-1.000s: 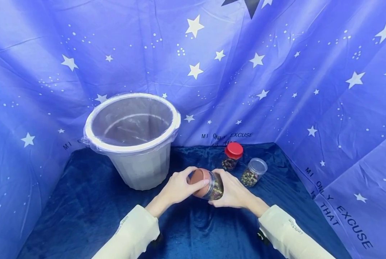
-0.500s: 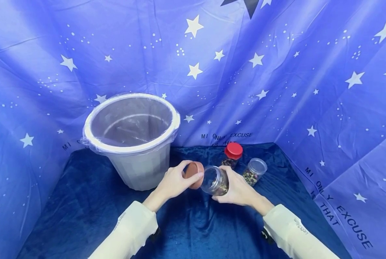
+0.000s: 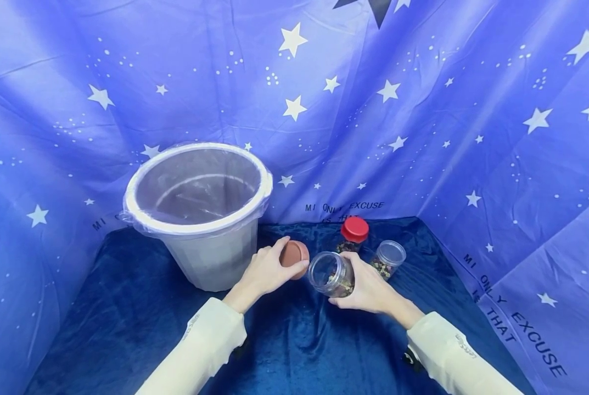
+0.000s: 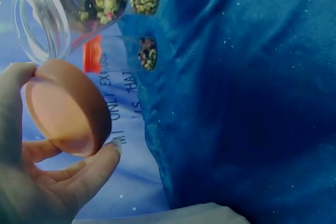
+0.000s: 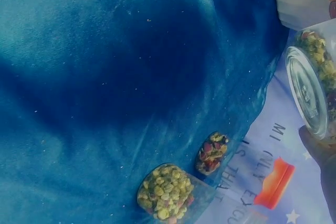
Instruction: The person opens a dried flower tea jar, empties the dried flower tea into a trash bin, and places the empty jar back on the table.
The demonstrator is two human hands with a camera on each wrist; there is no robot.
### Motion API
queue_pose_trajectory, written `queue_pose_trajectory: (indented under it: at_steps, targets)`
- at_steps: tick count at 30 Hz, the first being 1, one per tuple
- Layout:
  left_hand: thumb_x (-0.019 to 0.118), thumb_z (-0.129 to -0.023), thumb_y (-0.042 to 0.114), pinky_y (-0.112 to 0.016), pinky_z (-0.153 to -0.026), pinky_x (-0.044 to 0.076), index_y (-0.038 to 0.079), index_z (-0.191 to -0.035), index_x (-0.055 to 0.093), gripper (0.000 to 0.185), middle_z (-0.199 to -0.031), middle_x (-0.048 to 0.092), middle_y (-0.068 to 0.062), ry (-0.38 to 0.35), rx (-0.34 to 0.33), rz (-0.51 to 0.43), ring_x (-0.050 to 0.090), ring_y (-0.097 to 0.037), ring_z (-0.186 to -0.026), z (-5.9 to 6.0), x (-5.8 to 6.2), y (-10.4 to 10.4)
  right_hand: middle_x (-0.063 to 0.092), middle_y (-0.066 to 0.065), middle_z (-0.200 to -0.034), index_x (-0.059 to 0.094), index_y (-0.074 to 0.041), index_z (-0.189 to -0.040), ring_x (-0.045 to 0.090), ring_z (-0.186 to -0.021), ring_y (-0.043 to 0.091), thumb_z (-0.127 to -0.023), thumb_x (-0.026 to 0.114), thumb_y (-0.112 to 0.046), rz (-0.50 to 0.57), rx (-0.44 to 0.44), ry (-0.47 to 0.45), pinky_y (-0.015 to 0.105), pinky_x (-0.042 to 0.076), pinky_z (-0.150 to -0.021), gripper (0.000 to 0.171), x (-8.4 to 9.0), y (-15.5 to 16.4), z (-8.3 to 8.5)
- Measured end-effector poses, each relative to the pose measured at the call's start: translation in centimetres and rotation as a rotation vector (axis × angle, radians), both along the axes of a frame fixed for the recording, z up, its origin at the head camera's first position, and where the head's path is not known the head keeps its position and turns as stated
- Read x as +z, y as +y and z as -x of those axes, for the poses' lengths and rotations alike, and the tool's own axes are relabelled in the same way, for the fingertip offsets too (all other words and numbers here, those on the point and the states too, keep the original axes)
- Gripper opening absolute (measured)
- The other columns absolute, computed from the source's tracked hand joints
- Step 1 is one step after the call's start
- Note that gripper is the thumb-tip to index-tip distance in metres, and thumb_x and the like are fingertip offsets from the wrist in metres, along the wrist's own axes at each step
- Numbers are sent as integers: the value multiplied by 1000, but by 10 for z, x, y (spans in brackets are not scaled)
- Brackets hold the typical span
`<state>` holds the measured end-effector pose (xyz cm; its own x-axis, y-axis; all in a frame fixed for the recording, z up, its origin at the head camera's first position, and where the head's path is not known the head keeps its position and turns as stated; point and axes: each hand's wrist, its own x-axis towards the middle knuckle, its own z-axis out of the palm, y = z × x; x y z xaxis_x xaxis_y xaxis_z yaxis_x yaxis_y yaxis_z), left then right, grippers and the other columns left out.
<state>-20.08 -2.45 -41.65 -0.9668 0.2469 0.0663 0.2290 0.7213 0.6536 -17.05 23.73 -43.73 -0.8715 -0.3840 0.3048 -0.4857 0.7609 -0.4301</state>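
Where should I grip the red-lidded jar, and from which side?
Probably by its red lid, from above: the red-lidded jar stands upright, lid uppermost, while the right hand and open jar obstruct its near side.

"What's the left hand (image 3: 263,272) holding?"
"A round, terracotta-coloured lid (image 3: 293,258), just beside the open, clear cylindrical jar (image 3: 332,275) gripped by the right hand (image 3: 371,289)."
"And left of them?"
"A white bucket (image 3: 215,260) lined with clear film."

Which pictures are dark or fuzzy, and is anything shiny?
Head view: well lit, fairly sharp, the bucket rim glaring white. Left wrist: dimmer, softer, a dark patch on the cloth. Right wrist: dim and soft too, shine on the held jar.
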Motion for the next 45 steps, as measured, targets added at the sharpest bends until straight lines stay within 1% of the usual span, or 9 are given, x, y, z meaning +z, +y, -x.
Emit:
queue_pose_trajectory:
  at_steps: [5, 9, 15, 20, 25, 29, 33, 39, 45]
  targets:
    - [64, -83, 61, -44, -79, 57, 17, -151, 40, 84, -120, 64, -22, -14, 19, 41, 64, -37, -102, 7, 0, 2, 66, 15, -113, 42, -6, -131, 66, -98, 24, -56, 90, -37, 2, -16, 3, 43, 56, -80, 95, -1, 5, -1]
    - [65, -83, 58, -47, -81, 56, 20, -153, 37, 85, -123, 60, -26, -21, 29, 77, 63, -43, -103, 12, -5, 5, 66, 14, -112, 43, -6, -131, 66, -98, 25, -56, 91, -38, 4, -42, -10, 43, 56, -81, 94, -3, 10, -2]
    - [72, -80, 53, -49, -80, 56, 18, -151, 37, 87, -121, 57, -29, 23, 74, 131, 65, -44, -98, 18, -20, 10, 65, 14, -113, 43, -6, -132, 65, -98, 25, -58, 90, -40, 6, -63, -40, 44, 55, -81, 94, -6, 12, -3]
    - [76, -77, 50, -50, -81, 56, 17, -144, 42, 83, -118, 56, -27, 47, 96, 199, 63, -41, -102, 18, -37, 15, 65, 14, -113, 43, -6, -132, 65, -98, 25, -58, 90, -40, 16, -71, -53, 43, 55, -80, 94, -7, 12, -3]
    - [78, -76, 43, -50, -83, 56, 14, -138, 49, 75, -118, 55, -27, 142, 99, 267, 59, -42, -106, 14, -57, 18, 65, 14, -114, 43, -6, -133, 65, -97, 23, -58, 90, -40, 15, -62, -60, 42, 55, -80, 95, -8, 11, -3]
    - [77, -77, 42, -49, -83, 56, 16, -140, 51, 73, -119, 54, -26, 225, 108, 309, 58, -41, -106, 14, -65, 17, 65, 13, -113, 43, -6, -133, 66, -97, 23, -58, 90, -40, 17, -58, -56, 42, 55, -79, 95, -8, 9, -3]
    - [75, -79, 43, -48, -83, 55, 19, -143, 50, 74, -121, 55, -24, 248, 86, 361, 58, -39, -106, 17, -70, 16, 65, 13, -113, 43, -7, -133, 66, -96, 22, -58, 90, -40, 15, -59, -52, 41, 55, -79, 95, -8, 9, -3]
    - [73, -77, 43, -46, -78, 54, 18, -128, 58, 59, -113, 58, -21, 306, 35, 438, 58, -37, -97, 13, -82, 11, 66, 13, -113, 43, -7, -133, 66, -98, 23, -57, 91, -39, 16, -53, -46, 42, 56, -80, 95, -8, 7, -4]
    - [73, -78, 45, -44, -77, 53, 21, -130, 59, 58, -113, 59, -21, 312, 18, 510, 59, -35, -96, 10, -89, 10, 66, 12, -113, 43, -6, -134, 66, -97, 23, -57, 90, -41, 8, -58, -56, 42, 55, -80, 96, -9, 6, -4]
